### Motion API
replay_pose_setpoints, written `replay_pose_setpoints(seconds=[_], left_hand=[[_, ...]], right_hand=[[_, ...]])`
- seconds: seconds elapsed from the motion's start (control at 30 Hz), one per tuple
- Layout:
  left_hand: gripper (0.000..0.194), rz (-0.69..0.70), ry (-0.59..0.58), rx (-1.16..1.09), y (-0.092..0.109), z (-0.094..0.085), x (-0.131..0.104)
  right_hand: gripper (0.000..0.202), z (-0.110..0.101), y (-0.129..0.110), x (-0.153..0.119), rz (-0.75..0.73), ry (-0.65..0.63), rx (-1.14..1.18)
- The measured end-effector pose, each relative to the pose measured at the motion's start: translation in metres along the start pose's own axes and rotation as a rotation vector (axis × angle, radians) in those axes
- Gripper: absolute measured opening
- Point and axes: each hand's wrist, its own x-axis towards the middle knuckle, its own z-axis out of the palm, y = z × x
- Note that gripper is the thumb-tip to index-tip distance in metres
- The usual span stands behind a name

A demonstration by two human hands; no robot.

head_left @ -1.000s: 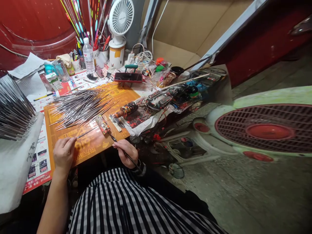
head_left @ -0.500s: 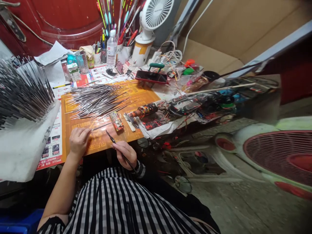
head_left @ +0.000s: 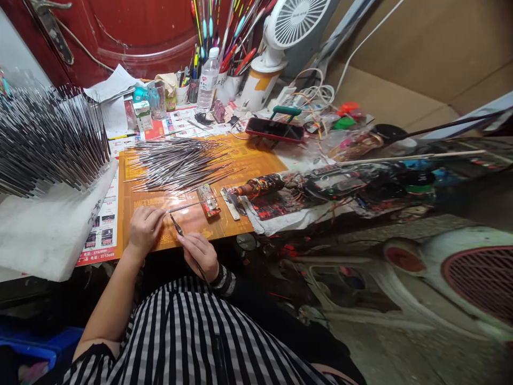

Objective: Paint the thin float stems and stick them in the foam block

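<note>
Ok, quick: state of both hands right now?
Left hand: closed, holding a thin, straight grey stick.
Right hand: closed, holding a slim black pen-like tool.

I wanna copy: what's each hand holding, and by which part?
The left hand pinches a thin rod near one end; the right hand grips a pen-like tool just behind its tip.

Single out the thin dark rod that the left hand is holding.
It is the lone rod in the left hand, pointing toward the paint-smeared block; the other rods lie heaped on the orange mat or stand in the white block.
</note>
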Motion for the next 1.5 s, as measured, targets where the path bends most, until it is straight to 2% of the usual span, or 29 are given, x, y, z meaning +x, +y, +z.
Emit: replay_pose_setpoints(seconds=[0.43,0.97,1.27,1.5], left_hand=[[0.013,-0.002,0.012,-0.017,0.0014,0.0006,-0.0005],[0.019,-0.045,-0.038,-0.024,0.0007,0.0013,-0.0023],[0.015,-0.036,-0.020,-0.020,0.0016,0.0013,-0.0018],[0.014,-0.039,-0.022,-0.041,0.0014,0.0008,-0.0015]], right_hand=[[0.053,0.0047,-0.0011,-0.0022,0.020,-0.013,-0.041],[0.056,0.0057,-0.0019,-0.0013,0.029,-0.008,-0.041],[0.060,0.0054,-0.0004,-0.0041,0.017,-0.038,-0.058],[0.055,0.0047,-0.0022,-0.0018,0.031,-0.044,-0.069]])
